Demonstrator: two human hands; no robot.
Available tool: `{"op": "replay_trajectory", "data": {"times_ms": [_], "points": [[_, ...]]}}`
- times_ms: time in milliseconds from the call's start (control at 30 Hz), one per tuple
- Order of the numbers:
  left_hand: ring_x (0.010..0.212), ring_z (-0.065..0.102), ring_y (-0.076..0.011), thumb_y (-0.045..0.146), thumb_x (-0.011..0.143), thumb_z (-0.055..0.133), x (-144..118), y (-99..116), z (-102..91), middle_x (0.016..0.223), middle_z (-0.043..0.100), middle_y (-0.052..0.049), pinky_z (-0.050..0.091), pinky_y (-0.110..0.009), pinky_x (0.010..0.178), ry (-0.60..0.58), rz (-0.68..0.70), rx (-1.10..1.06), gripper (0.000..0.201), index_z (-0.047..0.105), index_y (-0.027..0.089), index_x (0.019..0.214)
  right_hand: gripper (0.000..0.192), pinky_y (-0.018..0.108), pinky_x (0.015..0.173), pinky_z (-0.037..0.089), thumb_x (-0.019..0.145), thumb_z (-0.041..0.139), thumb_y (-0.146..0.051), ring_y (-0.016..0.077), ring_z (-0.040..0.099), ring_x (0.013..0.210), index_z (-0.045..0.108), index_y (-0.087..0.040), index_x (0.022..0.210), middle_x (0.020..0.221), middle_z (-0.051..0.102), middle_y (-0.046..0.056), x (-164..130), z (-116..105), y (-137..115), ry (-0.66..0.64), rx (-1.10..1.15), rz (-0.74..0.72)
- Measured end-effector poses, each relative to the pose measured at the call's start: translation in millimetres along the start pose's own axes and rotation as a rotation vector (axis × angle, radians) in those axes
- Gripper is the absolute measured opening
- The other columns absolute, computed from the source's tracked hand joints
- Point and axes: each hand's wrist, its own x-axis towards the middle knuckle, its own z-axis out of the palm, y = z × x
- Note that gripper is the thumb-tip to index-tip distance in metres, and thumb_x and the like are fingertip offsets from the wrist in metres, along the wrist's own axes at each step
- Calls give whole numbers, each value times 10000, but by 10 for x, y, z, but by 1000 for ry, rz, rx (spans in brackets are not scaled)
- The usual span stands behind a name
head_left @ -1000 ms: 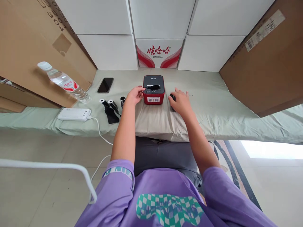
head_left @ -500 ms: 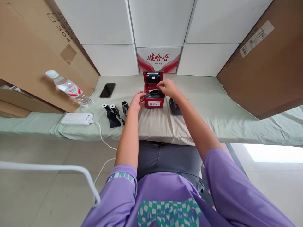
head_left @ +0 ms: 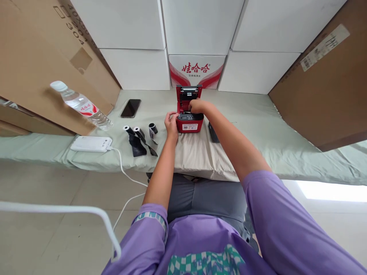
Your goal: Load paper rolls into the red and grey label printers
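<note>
Printer lid's up, mid-reload
Left hand (head_left: 171,121) steadies the printer (head_left: 189,121), fingers together; right hand (head_left: 197,106) is inside, grip hidden.

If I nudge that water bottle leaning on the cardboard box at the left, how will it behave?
The water bottle stands tilted against the cardboard box, so a nudge would probably tip it. It is round, so once down it may roll over the sheet-covered table. It looks full, so fairly heavy for its size.
</note>
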Motion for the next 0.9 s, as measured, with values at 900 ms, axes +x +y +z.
{"op": "replay_trajectory", "data": {"times_ms": [900], "points": [[1039,691,-247,524,916,680,89,-309,-140,998,692,-82,566,-358,917,84,338,260,320,661,208,960,369,333,871,556,1097,517,-467,178,657,948,647,-189,1302,1057,669,40,-894,-384,-626,531,735,-611]]}}
